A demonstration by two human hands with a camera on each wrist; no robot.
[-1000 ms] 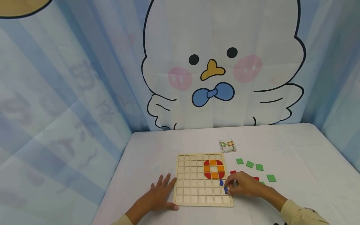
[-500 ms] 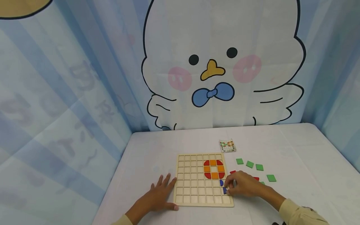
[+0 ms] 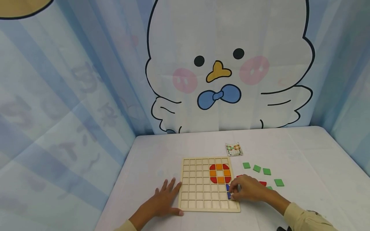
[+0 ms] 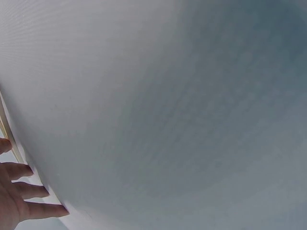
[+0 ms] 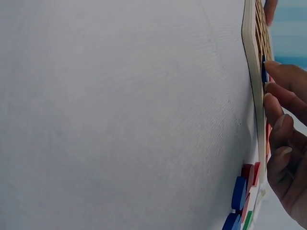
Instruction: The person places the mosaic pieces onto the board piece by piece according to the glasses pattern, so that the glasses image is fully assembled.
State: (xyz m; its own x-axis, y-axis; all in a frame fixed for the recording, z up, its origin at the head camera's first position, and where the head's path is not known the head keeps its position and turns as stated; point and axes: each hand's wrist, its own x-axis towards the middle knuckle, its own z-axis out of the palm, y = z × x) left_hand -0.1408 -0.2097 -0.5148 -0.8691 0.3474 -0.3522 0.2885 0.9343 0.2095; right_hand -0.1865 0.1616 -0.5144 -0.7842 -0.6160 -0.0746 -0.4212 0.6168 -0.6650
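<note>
A wooden grid board (image 3: 200,187) lies on the white table. My left hand (image 3: 163,202) is spread beside its left edge, fingertips and thumb touching the rim. In the right column, my right hand (image 3: 250,188) pinches a small blue tile (image 3: 229,195) between thumb and fingers, low over a cell. Another blue tile (image 3: 227,187) sits directly above it, partly covered by the fingertips. Farther up the board, red corner tiles (image 3: 213,180) and orange tiles (image 3: 220,180) form a ring around one bare cell. The right wrist view shows the fingertips at the blue piece from the side.
Several green tiles (image 3: 279,182) lie loose right of the board. Red tiles (image 3: 262,183) are partly hidden behind the right hand. Loose blue tiles (image 5: 239,192) show in the right wrist view. A small pattern card (image 3: 233,149) lies beyond the board's top edge.
My right hand has shifted slightly left, bringing the lower blue tile from the board's right rim into the right column. The left hand stays put.
</note>
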